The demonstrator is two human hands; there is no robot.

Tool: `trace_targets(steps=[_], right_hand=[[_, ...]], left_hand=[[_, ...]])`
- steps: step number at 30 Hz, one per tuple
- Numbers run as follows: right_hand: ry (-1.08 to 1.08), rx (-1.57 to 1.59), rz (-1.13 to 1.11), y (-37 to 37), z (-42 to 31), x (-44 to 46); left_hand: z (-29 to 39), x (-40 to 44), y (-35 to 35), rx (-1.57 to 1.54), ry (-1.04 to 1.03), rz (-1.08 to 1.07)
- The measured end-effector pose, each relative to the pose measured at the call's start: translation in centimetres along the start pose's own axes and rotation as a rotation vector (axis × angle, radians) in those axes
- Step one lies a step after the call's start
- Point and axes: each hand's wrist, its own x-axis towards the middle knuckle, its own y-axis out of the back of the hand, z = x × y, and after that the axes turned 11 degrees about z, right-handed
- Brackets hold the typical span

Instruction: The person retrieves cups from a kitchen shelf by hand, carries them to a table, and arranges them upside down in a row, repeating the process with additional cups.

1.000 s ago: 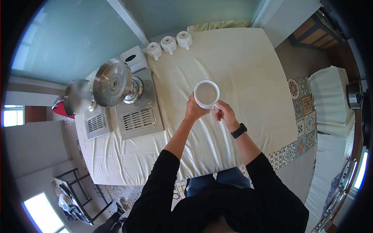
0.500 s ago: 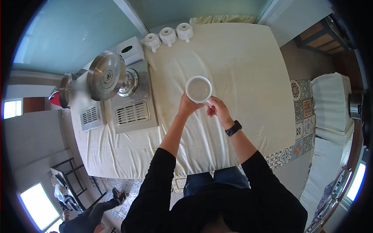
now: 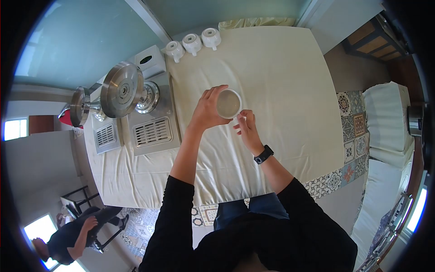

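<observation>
A white cup point(image 3: 229, 104) is held up over the cream tablecloth, its open mouth facing me and its inside looking pale. My left hand point(image 3: 210, 109) wraps round the cup's left side, thumb below and fingers above. At the lower right rim, by the handle, my right hand point(image 3: 247, 127) pinches the cup with its fingertips. The handle is mostly hidden by those fingers. A black watch sits on my right wrist.
Several white cups point(image 3: 192, 44) stand upside down along the far edge of the cloth-covered table point(image 3: 290, 90). To the left are a steel dispenser with a round top point(image 3: 121, 89), a slotted drip tray point(image 3: 153, 131) and a tissue box point(image 3: 150, 62). A person point(image 3: 74, 235) is at lower left.
My left hand has shifted from under the cup to its left side, fingers now higher up. The cup moved slightly left. The person at lower left has come more into view.
</observation>
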Motion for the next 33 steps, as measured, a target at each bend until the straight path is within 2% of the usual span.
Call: trace_targets(steps=[3,9,10,13,14,18,21,22,23,25,27,29,31,33], right_hand=[[0.076,-0.059,0.06,0.3,-0.6,-0.1],[0.489,-0.265,0.273,2.8,-3.5,-0.3],[0.353,-0.115,0.236,3.2,-3.8,-0.1],[-0.16,0.657,-0.151,4.0,-6.7,0.3],[-0.239,0.74,-0.22,4.0,-7.1,0.5],[-0.388,0.995,-0.47,4.2,-7.4,0.8],[-0.363,1.081,-0.457,4.7,-6.7,1.8],[-0.355,1.096,-0.416,5.0,-6.2,2.4],[-0.35,1.109,-0.376,5.4,-5.7,3.1],[-0.319,1.097,-0.271,6.2,-5.6,4.1],[-0.258,1.041,-0.152,7.0,-6.3,5.4],[-0.225,0.951,-0.109,8.0,-5.9,7.6],[-0.227,0.82,-0.032,8.4,-5.6,10.0],[-0.141,0.614,0.058,7.7,-5.9,12.8]], left_hand=[[0.3,0.2,0.0,0.038,-0.049,0.021],[3.2,1.4,2.1,0.007,-0.115,0.151],[4.0,1.8,2.7,0.006,-0.145,0.166],[6.5,2.9,3.6,-0.075,-0.207,0.107],[7.1,3.1,3.6,-0.108,-0.218,0.07],[8.5,3.7,2.8,-0.234,-0.189,-0.044],[7.9,4.1,2.0,-0.241,-0.217,-0.015],[7.3,4.2,1.7,-0.231,-0.243,0.013],[5.8,4.1,1.4,-0.22,-0.145,0.078],[-0.4,2.9,1.0,-0.195,0.054,0.199],[-10.2,-0.2,-2.1,0.008,0.377,0.404],[-15.2,-4.6,-4.2,0.3,0.403,0.349],[-15.5,-7.5,-5.3,0.42,0.31,0.328],[-15.0,-8.1,-5.5,0.496,0.315,0.318]])
